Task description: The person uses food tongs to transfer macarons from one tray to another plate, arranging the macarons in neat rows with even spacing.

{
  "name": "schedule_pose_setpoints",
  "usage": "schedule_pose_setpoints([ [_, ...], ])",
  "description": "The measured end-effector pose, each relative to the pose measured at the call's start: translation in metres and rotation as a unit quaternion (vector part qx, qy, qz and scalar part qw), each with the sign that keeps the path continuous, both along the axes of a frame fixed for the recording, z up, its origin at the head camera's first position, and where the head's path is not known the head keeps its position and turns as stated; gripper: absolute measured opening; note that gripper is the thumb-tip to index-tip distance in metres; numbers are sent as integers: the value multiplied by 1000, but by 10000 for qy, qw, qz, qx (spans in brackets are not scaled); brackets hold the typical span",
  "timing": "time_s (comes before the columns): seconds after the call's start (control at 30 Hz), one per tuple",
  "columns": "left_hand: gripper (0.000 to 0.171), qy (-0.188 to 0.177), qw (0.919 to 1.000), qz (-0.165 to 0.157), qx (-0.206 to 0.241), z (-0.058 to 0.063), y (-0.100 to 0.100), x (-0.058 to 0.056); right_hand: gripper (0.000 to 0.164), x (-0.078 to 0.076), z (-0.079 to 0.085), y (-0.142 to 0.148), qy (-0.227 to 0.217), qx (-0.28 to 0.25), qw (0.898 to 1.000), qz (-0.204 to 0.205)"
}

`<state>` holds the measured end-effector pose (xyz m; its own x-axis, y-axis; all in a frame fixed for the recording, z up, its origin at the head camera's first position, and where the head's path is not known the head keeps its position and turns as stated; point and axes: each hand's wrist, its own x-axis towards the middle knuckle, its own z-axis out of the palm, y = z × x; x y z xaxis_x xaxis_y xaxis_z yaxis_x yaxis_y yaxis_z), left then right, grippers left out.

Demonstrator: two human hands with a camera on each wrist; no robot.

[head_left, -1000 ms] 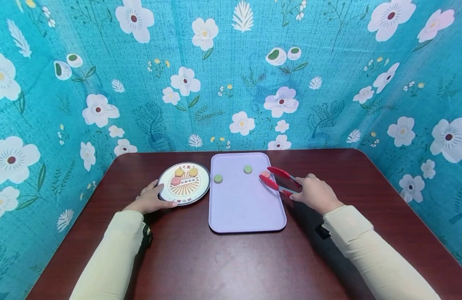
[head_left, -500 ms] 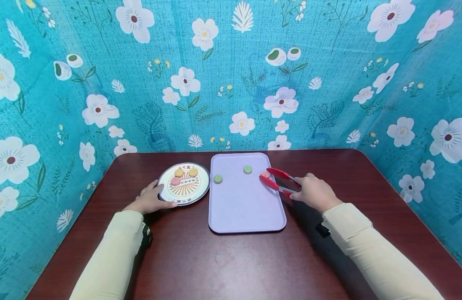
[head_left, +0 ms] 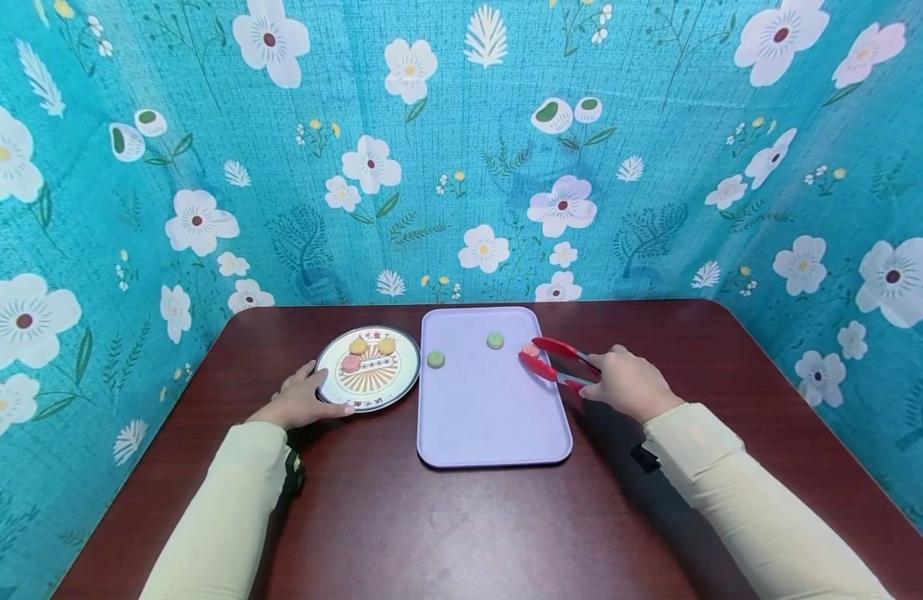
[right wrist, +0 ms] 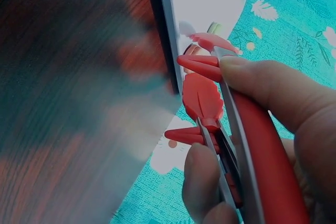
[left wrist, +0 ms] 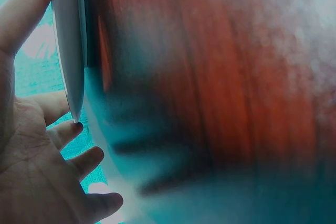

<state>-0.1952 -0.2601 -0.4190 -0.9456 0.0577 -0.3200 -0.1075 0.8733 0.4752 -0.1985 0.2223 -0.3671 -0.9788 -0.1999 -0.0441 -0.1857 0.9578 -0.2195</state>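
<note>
Tongs point(right wrist: 265, 153) gripped btwn R fingers point(right wrist: 201, 177).

In the head view, the sleeved left forearm point(head_left: 222, 508) points toward one o'clock and the sleeved right forearm point(head_left: 754, 492) toward eleven. The left hand point(head_left: 300, 402) sits at eight o'clock, the right hand point(head_left: 630, 385) at four. The left fingers point(left wrist: 86, 161) spread loosely toward two and three o'clock in the left wrist view. In the right wrist view, the right thumb point(right wrist: 275, 85) angles toward ten o'clock above bent fingers point(right wrist: 202, 182), seemingly pinching, though most are hidden.
</note>
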Motion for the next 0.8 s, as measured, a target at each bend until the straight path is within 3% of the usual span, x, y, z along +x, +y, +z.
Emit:
schedule_pose_setpoints([
  [0.8,114,-104,9998,150,94,-2,0,0,64,-3,7,1,-259,-85,9996,-30],
])
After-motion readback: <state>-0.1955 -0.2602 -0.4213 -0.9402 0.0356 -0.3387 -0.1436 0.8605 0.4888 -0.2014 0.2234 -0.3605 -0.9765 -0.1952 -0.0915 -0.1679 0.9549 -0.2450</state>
